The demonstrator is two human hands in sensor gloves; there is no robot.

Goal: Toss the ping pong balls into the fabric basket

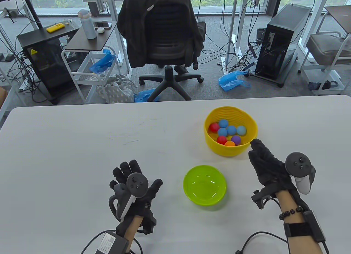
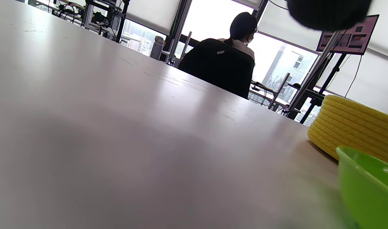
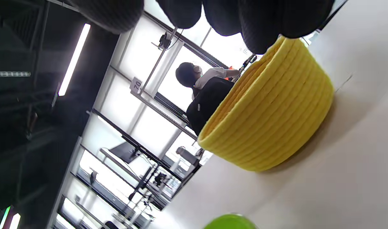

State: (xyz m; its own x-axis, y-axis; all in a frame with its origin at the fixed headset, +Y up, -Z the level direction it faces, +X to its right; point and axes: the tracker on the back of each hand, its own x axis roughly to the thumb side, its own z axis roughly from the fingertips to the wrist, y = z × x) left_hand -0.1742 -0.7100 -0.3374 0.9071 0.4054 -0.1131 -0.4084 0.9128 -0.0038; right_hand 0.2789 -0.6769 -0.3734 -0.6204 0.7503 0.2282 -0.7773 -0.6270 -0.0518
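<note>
A yellow fabric basket (image 1: 248, 119) stands on the white table right of centre. It holds several ping pong balls (image 1: 227, 132), blue, red, purple and orange. It also shows in the right wrist view (image 3: 276, 114) and the left wrist view (image 2: 352, 124). My right hand (image 1: 264, 162) is open and empty, fingers stretched toward the basket's near right rim; its fingertips (image 3: 260, 22) hang in at the top of the right wrist view. My left hand (image 1: 131, 180) rests flat on the table at the lower left, fingers spread, holding nothing.
An empty green plastic bowl (image 1: 204, 188) stands between my hands, just in front of the basket; it also shows in the left wrist view (image 2: 368, 187). An office chair (image 1: 161, 40) with a dark jacket stands beyond the table's far edge.
</note>
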